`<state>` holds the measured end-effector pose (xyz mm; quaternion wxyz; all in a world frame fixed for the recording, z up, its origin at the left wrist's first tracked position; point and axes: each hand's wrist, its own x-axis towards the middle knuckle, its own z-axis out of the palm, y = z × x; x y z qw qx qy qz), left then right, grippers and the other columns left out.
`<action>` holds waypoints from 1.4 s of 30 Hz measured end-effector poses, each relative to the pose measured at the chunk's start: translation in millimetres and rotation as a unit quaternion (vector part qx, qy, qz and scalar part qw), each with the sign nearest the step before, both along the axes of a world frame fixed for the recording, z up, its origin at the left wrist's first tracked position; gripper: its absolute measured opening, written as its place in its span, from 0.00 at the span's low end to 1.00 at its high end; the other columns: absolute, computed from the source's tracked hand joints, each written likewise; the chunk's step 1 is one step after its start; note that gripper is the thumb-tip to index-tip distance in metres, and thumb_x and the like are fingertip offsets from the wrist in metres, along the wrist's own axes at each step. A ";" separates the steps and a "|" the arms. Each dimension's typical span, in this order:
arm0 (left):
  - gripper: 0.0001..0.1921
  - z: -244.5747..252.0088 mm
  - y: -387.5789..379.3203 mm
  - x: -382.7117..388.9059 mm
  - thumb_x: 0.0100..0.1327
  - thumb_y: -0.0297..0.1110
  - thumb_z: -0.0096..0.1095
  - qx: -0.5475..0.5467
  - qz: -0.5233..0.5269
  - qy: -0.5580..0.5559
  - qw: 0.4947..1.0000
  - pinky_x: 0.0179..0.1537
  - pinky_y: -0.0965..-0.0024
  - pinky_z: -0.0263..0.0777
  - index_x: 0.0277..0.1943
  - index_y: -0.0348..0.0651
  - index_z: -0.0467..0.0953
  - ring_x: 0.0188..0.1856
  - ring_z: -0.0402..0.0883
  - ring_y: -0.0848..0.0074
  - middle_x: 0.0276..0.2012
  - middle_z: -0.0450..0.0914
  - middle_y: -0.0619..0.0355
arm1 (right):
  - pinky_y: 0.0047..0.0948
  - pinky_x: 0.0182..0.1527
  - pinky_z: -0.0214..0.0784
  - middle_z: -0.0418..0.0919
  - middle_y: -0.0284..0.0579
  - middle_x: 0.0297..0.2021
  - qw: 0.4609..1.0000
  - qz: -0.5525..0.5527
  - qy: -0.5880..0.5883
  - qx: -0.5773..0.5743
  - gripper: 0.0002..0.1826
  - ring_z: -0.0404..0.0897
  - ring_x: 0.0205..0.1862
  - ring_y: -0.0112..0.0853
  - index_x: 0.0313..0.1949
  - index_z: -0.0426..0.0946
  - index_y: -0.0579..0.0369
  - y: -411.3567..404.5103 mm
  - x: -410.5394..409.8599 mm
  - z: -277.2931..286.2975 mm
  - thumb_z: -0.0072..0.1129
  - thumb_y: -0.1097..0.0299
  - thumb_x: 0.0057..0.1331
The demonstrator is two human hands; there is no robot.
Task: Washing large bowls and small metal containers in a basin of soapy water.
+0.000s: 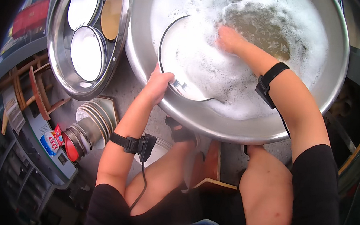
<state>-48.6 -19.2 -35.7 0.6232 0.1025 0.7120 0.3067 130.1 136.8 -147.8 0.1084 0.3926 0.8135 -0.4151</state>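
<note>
A big round metal basin [236,128] holds cloudy water with thick white suds [251,102]. My left hand [160,82] grips the lower left rim of a large white plate [184,61] with a dark edge, thumb on top. The plate leans at the basin's left side, its right part covered by foam. To the right of it, my right hand [229,39] is partly in the suds, its fingers bent and blurred by foam; whether it holds anything is hidden.
A second metal basin [115,65] at the upper left holds white plates [87,53] and a tan dish [110,15]. On the floor stand stacked plates [94,114], metal bowls [79,139] and a red bowl [71,149]. A wooden stool [208,169] is between the legs.
</note>
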 end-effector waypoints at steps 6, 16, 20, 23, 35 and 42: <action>0.24 12.5 13.7 12.7 0.48 0.24 0.46 -0.007 0.024 -0.038 0.999 0.45 0.68 0.66 0.52 0.36 0.57 0.44 0.70 0.70 0.43 0.68 0.52 | 0.41 0.47 0.60 0.67 0.54 0.44 0.985 0.028 -0.134 0.107 0.25 0.67 0.46 0.47 0.53 0.59 0.59 -68.5 85.1 35.7 0.48 0.68 0.54; 0.23 -8.0 6.4 22.9 0.52 0.27 0.47 -0.024 0.020 -0.045 0.998 0.45 0.70 0.66 0.53 0.37 0.56 0.43 0.71 0.72 0.43 0.69 0.53 | 0.38 0.45 0.63 0.71 0.53 0.39 0.956 0.066 -0.188 -0.217 0.20 0.71 0.42 0.46 0.38 0.70 0.61 -113.0 120.1 49.6 0.54 0.60 0.49; 0.22 -11.2 10.2 27.0 0.57 0.31 0.48 -0.001 0.075 -0.114 0.991 0.46 0.70 0.66 0.53 0.34 0.57 0.45 0.71 0.72 0.45 0.69 0.53 | 0.38 0.37 0.64 0.73 0.56 0.31 0.976 0.048 -0.063 -0.204 0.21 0.72 0.35 0.45 0.38 0.68 0.61 -90.7 116.0 60.1 0.57 0.64 0.45; 0.23 -17.5 4.6 23.7 0.59 0.39 0.50 0.028 0.079 -0.128 0.988 0.48 0.71 0.64 0.54 0.35 0.58 0.48 0.70 0.74 0.48 0.68 0.53 | 0.30 0.33 0.63 0.71 0.56 0.24 0.982 -0.129 -0.024 -0.136 0.17 0.71 0.28 0.39 0.35 0.67 0.60 -79.7 125.5 74.8 0.54 0.67 0.45; 0.35 -34.3 -3.6 18.7 0.61 0.51 0.41 0.099 -0.049 -0.003 0.994 0.59 0.70 0.45 0.62 0.35 0.44 0.60 0.54 0.67 0.58 0.55 0.46 | 0.35 0.40 0.66 0.71 0.62 0.40 0.989 -0.104 -0.039 0.101 0.30 0.74 0.37 0.48 0.57 0.50 0.46 -90.9 68.6 74.6 0.50 0.62 0.58; 0.32 -9.0 10.4 35.1 0.61 0.44 0.45 0.185 -0.145 0.069 0.970 0.58 0.70 0.48 0.61 0.35 0.43 0.57 0.57 0.68 0.56 0.58 0.46 | 0.35 0.40 0.67 0.75 0.55 0.34 0.991 0.029 -0.077 0.107 0.15 0.75 0.38 0.43 0.40 0.73 0.57 -47.7 47.6 48.0 0.48 0.68 0.53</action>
